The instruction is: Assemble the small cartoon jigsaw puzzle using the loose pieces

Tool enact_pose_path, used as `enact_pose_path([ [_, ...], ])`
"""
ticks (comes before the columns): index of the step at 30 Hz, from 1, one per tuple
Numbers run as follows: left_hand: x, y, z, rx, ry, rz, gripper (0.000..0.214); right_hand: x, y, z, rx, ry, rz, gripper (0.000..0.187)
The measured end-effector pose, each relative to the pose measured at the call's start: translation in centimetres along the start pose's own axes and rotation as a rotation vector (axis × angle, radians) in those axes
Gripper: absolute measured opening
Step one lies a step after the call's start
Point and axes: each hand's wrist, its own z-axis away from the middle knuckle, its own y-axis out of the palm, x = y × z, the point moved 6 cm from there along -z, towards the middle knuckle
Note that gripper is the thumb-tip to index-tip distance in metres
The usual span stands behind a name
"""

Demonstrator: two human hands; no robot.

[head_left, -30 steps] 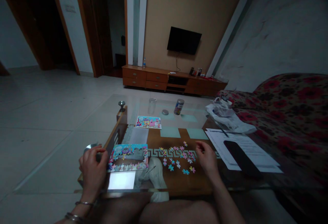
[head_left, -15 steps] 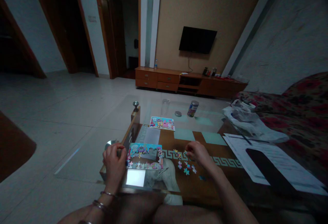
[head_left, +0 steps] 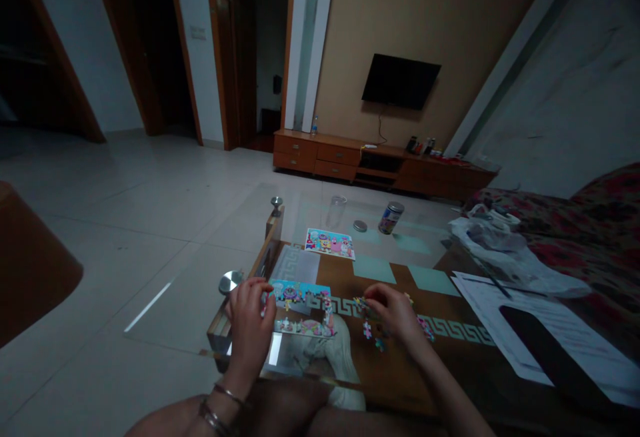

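A partly filled jigsaw frame (head_left: 303, 307) with a colourful border lies on the glass table (head_left: 200, 277) close in front of me. My left hand (head_left: 250, 323) rests on its left edge with fingers curled against it. My right hand (head_left: 393, 310) hovers over several loose puzzle pieces (head_left: 373, 338) just right of the frame, fingertips pinched together; whether a piece is between them is too small to see. A cartoon reference picture (head_left: 329, 243) lies farther back on the table.
A clear glass (head_left: 336, 210), a lid (head_left: 360, 226) and a printed can (head_left: 391, 217) stand at the table's far side. White papers (head_left: 493, 303) with a dark flat object (head_left: 545, 350) lie at right, near a plastic bag (head_left: 493, 237) and a floral sofa (head_left: 595, 223). Tiled floor lies left.
The view has swung left and up. My right hand has moved left across the loose pieces toward the frame. My left hand stays on the frame's left edge.
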Motion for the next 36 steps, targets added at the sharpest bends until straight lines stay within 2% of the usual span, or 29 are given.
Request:
enact_pose_path([
  [3, -0.8, 0.5, 0.9, 0.108, 0.077, -0.031, 0.014, 2.6, 2.2, -0.3, 0.039, -0.019, -0.12, 0.01],
  [6, -0.9, 0.8, 1.2, 0.164, 0.106, -0.027, 0.014, 4.8, 4.5, -0.5, 0.093, -0.026, -0.187, 0.009],
  [14, 0.7, 0.7, 0.2, 0.227, 0.004, -0.031, 0.011, 7.6, 8.7, -1.1, 0.165, -0.066, -0.153, 0.013],
  [17, 0.7, 1.0, 0.3, 0.243, 0.009, -0.014, 0.012, 8.3, 9.5, -1.3, 0.172, -0.112, -0.185, 0.021],
  [20, 0.3, 1.4, 0.5, 0.269, 0.023, 0.066, 0.015, 9.1, 10.0, -1.2, 0.153, -0.142, -0.268, 0.021],
  [24, -0.6, 1.5, 0.7, 0.282, 0.004, 0.221, 0.016, 9.7, 10.9, -0.6, 0.188, -0.07, -0.38, 0.016],
  [30, -0.8, 1.3, 0.6, 0.288, -0.103, 0.347, 0.01, 10.1, 11.8, 0.3, 0.218, 0.015, -0.493, 0.017],
  [36, 0.1, 1.5, 0.6, 0.301, -0.253, 0.475, 0.009, 10.7, 11.4, 1.3, 0.225, 0.006, -0.463, 0.014],
])
